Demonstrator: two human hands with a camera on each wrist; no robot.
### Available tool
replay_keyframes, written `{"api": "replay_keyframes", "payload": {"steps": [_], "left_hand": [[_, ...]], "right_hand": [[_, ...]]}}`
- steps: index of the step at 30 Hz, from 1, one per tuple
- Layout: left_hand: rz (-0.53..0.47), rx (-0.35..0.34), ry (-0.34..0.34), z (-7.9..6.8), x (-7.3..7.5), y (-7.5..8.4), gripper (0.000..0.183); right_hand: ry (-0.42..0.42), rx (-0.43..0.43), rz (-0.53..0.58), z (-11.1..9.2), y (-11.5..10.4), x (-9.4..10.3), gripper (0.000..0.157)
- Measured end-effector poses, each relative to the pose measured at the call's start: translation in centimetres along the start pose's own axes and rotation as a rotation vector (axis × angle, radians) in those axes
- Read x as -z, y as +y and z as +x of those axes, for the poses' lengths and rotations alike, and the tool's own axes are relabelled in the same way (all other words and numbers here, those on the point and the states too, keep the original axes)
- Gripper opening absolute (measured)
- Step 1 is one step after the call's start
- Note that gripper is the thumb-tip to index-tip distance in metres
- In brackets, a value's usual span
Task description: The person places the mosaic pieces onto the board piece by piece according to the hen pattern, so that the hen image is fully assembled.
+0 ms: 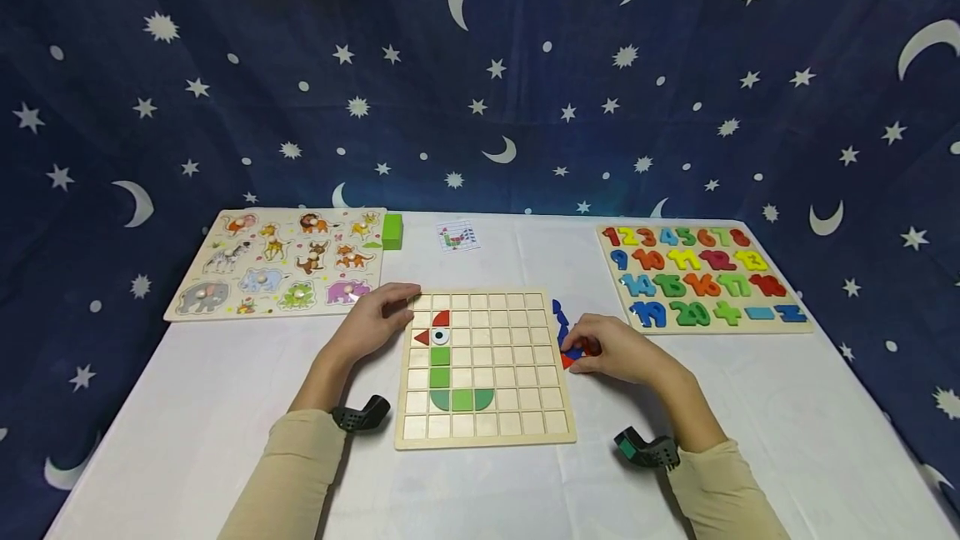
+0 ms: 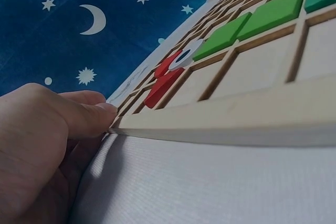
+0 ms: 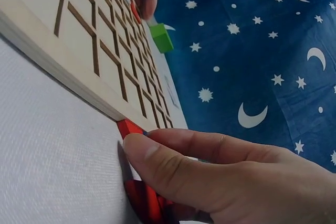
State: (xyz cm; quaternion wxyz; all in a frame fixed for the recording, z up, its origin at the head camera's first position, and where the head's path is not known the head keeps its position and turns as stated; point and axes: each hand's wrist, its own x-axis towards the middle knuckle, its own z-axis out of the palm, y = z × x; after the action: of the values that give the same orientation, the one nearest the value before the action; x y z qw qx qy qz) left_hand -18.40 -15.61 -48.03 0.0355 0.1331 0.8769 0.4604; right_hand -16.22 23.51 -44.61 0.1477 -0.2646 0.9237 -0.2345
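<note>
A square wooden grid board point(image 1: 517, 398) carries a red quarter-round piece point(image 1: 442, 318), a red triangle point(image 1: 422, 338), a round eye piece point(image 1: 440, 337), and several green pieces point(image 1: 439, 377). My left hand point(image 1: 375, 319) rests at the board's far left corner, fingertips touching its edge in the left wrist view. Beyond the board's right edge, my right hand point(image 1: 611, 347) is at a pile of blue pieces point(image 1: 558, 315) and red pieces point(image 3: 142, 198). Its thumb and finger pinch what looks like a blue piece, mostly hidden; a red piece point(image 3: 127, 127) lies just beside the thumb tip.
An animal peg puzzle point(image 1: 258, 273) lies at the back left, with a green block point(image 1: 392, 232) at its corner. A small picture card point(image 1: 458, 236) lies behind the board. At the back right is a number puzzle point(image 1: 697, 277). A starry curtain point(image 1: 420, 107) hangs behind the table.
</note>
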Motion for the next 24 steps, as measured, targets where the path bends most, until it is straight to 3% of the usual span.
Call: {"api": "replay_keyframes", "payload": {"steps": [14, 24], "left_hand": [[0.0, 0.0, 0.005, 0.0, 0.1, 0.3, 0.041], [0.003, -0.003, 0.011, 0.1, -0.1, -0.2, 0.041]], "right_hand": [[0.046, 0.012, -0.178, 0.2, -0.9, -0.1, 0.022], [0.062, -0.04, -0.202, 0.2, -1.6, -0.3, 0.021]]}}
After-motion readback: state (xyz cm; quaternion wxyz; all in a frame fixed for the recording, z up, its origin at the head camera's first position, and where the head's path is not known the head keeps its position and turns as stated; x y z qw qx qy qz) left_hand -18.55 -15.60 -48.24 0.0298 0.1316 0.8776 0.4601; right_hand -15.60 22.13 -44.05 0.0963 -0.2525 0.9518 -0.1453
